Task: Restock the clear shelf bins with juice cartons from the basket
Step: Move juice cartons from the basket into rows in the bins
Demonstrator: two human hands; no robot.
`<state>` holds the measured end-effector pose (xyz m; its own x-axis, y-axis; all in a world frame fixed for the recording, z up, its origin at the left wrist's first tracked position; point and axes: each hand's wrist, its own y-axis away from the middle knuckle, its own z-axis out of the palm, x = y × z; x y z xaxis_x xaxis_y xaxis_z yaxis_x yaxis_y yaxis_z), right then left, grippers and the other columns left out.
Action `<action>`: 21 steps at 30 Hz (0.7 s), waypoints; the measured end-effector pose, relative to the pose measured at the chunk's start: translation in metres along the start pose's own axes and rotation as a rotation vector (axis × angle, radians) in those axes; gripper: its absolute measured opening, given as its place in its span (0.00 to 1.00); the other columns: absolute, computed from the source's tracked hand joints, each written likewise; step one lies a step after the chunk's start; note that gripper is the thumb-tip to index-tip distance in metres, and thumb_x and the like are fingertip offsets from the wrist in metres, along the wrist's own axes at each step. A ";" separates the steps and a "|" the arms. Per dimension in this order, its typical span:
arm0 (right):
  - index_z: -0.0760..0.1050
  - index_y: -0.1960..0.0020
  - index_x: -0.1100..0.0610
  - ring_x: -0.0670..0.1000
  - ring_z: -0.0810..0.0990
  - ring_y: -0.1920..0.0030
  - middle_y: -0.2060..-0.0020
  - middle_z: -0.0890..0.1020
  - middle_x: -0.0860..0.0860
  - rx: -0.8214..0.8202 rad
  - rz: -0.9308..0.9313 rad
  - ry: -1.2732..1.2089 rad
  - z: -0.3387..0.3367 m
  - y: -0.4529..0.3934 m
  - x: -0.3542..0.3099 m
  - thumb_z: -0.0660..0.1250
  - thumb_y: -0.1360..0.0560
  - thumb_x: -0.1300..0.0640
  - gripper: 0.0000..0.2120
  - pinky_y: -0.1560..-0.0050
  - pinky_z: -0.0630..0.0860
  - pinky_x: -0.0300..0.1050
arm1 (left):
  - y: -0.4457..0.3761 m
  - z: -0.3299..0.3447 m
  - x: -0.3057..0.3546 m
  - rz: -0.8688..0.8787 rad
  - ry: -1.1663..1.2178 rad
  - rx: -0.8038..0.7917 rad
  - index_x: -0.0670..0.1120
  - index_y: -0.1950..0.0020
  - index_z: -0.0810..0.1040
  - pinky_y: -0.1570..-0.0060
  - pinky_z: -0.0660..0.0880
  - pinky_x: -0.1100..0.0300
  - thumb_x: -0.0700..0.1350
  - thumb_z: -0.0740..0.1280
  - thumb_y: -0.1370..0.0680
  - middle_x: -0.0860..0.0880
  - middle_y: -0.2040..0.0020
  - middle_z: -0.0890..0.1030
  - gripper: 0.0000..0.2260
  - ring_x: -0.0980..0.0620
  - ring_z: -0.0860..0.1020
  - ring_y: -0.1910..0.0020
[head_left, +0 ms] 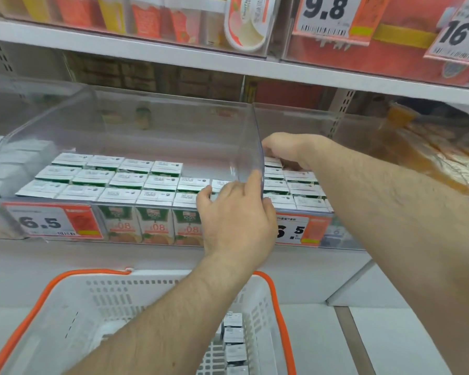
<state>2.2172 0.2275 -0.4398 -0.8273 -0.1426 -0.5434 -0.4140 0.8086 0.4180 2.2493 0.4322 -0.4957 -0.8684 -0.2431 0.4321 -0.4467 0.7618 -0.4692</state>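
White shelf [173, 255], clear bins [119, 125], price tags [45, 221], basket [152, 288] below

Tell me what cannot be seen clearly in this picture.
- Right hand: fingertips hidden behind the clear divider, so its grip is unclear.
- Basket: the left arm covers part of the inside; carton count unknown.
- Right price tag: first digit covered by the left hand.
- Carton top print: too small.

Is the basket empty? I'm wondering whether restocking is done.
No, several cartons still lie along the right wall of the basket.
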 end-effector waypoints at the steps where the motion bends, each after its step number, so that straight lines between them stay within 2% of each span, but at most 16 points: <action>1: 0.81 0.57 0.52 0.53 0.75 0.67 0.64 0.81 0.52 -0.018 0.002 0.038 -0.001 -0.001 0.000 0.62 0.32 0.42 0.15 0.61 0.71 0.49 | 0.000 0.001 0.000 0.003 0.004 0.008 0.50 0.37 0.74 0.36 0.60 0.43 0.50 0.55 0.24 0.54 0.57 0.81 0.18 0.50 0.78 0.49; 3: 0.80 0.58 0.51 0.53 0.73 0.69 0.67 0.79 0.51 -0.041 0.004 0.077 0.000 0.003 -0.004 0.62 0.30 0.44 0.13 0.63 0.68 0.49 | 0.001 0.000 0.000 0.012 0.008 0.007 0.50 0.35 0.73 0.35 0.60 0.43 0.50 0.54 0.24 0.54 0.55 0.81 0.19 0.51 0.78 0.48; 7: 0.79 0.57 0.54 0.55 0.76 0.64 0.63 0.81 0.54 -0.077 0.056 0.058 0.000 0.006 -0.006 0.60 0.27 0.43 0.16 0.60 0.69 0.50 | 0.001 -0.004 0.000 -0.003 -0.012 -0.100 0.53 0.31 0.67 0.33 0.55 0.45 0.52 0.50 0.23 0.56 0.50 0.80 0.21 0.53 0.75 0.43; 10: 0.74 0.57 0.55 0.54 0.74 0.69 0.65 0.79 0.54 0.019 0.033 0.080 0.003 0.012 -0.008 0.57 0.24 0.48 0.13 0.62 0.70 0.47 | 0.000 -0.005 0.000 -0.007 -0.027 -0.134 0.52 0.30 0.66 0.31 0.54 0.45 0.52 0.50 0.21 0.55 0.47 0.79 0.20 0.53 0.74 0.42; 12: 0.72 0.52 0.57 0.54 0.73 0.65 0.59 0.77 0.55 0.104 -0.021 0.128 0.006 0.019 -0.009 0.54 0.22 0.52 0.12 0.61 0.69 0.46 | -0.002 -0.008 0.000 -0.003 -0.025 -0.172 0.52 0.31 0.65 0.29 0.52 0.44 0.51 0.51 0.20 0.55 0.46 0.79 0.18 0.53 0.73 0.41; 13: 0.73 0.50 0.58 0.55 0.73 0.62 0.56 0.77 0.56 0.182 -0.061 0.162 0.007 0.024 -0.008 0.52 0.21 0.54 0.13 0.60 0.68 0.46 | -0.003 -0.010 0.000 0.004 -0.002 -0.179 0.52 0.30 0.65 0.28 0.50 0.44 0.52 0.52 0.20 0.55 0.44 0.78 0.18 0.53 0.72 0.39; 15: 0.75 0.51 0.59 0.57 0.75 0.57 0.54 0.79 0.57 0.498 -0.192 0.216 0.010 0.038 -0.003 0.51 0.22 0.54 0.15 0.57 0.68 0.46 | -0.002 -0.017 -0.001 0.022 0.137 -0.147 0.51 0.29 0.65 0.27 0.47 0.46 0.51 0.55 0.20 0.54 0.39 0.77 0.19 0.54 0.69 0.35; 17: 0.76 0.56 0.59 0.58 0.74 0.58 0.60 0.78 0.55 0.859 -0.376 0.158 0.017 0.066 0.006 0.52 0.25 0.52 0.17 0.59 0.66 0.46 | 0.006 -0.026 -0.009 0.082 0.321 -0.024 0.49 0.30 0.70 0.28 0.49 0.51 0.48 0.59 0.22 0.52 0.36 0.76 0.19 0.55 0.67 0.34; 18: 0.75 0.59 0.60 0.56 0.73 0.61 0.64 0.77 0.53 0.976 -0.516 0.117 0.024 0.081 0.011 0.51 0.26 0.52 0.17 0.62 0.65 0.47 | 0.013 -0.030 -0.016 0.140 0.361 0.069 0.48 0.33 0.73 0.30 0.53 0.53 0.47 0.60 0.24 0.52 0.38 0.77 0.19 0.55 0.68 0.36; 20: 0.71 0.66 0.60 0.54 0.70 0.67 0.70 0.73 0.53 1.065 -0.834 0.041 0.047 0.115 0.025 0.52 0.29 0.54 0.15 0.66 0.63 0.49 | 0.032 -0.037 -0.035 0.225 0.365 0.189 0.47 0.41 0.78 0.39 0.58 0.58 0.46 0.61 0.27 0.52 0.44 0.79 0.16 0.54 0.70 0.42; 21: 0.69 0.68 0.61 0.54 0.68 0.69 0.72 0.71 0.53 1.053 -0.962 0.022 0.064 0.131 0.032 0.54 0.30 0.56 0.13 0.67 0.62 0.49 | 0.043 -0.038 -0.045 0.231 0.369 0.176 0.47 0.44 0.78 0.43 0.60 0.59 0.45 0.62 0.28 0.53 0.47 0.79 0.14 0.54 0.71 0.45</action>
<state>2.1610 0.3650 -0.4491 -0.3999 -0.8710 -0.2854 -0.3457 0.4317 -0.8331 2.2776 0.4986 -0.5067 -0.8292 0.1752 0.5308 -0.3077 0.6496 -0.6952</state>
